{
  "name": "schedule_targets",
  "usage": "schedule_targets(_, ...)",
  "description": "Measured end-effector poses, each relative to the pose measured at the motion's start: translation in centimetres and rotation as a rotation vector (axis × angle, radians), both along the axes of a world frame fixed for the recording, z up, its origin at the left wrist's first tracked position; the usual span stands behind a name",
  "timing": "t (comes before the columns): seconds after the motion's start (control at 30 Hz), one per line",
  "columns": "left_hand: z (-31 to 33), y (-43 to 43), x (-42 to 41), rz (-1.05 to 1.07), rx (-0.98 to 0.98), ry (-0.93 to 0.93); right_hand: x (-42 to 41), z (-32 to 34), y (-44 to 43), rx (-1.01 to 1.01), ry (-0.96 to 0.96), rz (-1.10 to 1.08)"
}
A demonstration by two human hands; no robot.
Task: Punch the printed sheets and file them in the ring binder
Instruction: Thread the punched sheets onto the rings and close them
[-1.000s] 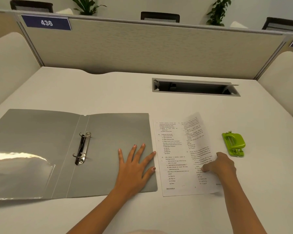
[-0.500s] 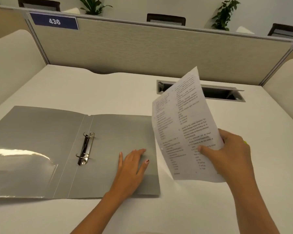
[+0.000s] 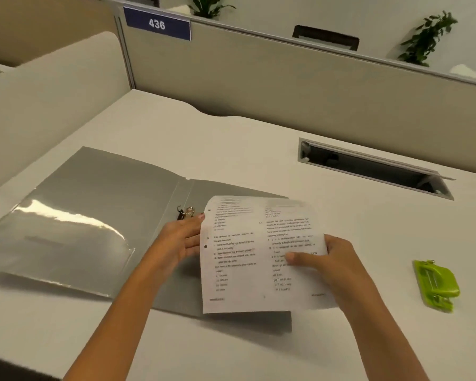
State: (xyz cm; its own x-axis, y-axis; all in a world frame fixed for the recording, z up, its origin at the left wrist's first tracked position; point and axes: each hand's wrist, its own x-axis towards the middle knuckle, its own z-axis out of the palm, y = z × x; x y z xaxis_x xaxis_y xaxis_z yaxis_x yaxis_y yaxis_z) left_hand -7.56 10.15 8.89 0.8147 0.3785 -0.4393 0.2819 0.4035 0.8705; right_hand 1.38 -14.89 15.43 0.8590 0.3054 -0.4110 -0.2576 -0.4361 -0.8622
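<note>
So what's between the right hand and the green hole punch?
Just bare white desk, seen from the head camera. The right hand holds the paper; the hole punch lies by itself.

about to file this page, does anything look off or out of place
Nothing stands out. The printed sheet, two holes along its left edge, is held over the open ring binder by the right hand; the green hole punch lies on the desk.

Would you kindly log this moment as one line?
right hand: grips punched sheet | left hand: touches sheet's left edge | sheet: above open ring binder, not on rings | hole punch: idle on desk
</note>
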Motion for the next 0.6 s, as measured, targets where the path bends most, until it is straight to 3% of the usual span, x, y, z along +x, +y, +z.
schedule_targets(0.17, -1.8, 0.7, -0.3, 0.045, 0.285, 0.246, 0.1, -3.5, 0.7, -0.072, 0.183, 0.084)
schedule_targets(0.27, -2.1, 0.2, -0.2, 0.052, 0.457, 0.304, 0.1, -4.9, 0.8, -0.109, 0.223, 0.072)
schedule_targets(0.43, -2.1, 0.0, 0.4, 0.083, 0.572, 0.278, 0.0, -5.9, 1.4, -0.127, 0.181, 0.031)
schedule_targets(0.6, -1.9, 2.0, 0.4, 0.28, 0.591, 0.215, 0.2, -5.6, 2.4, -0.05, 0.054, -0.008)
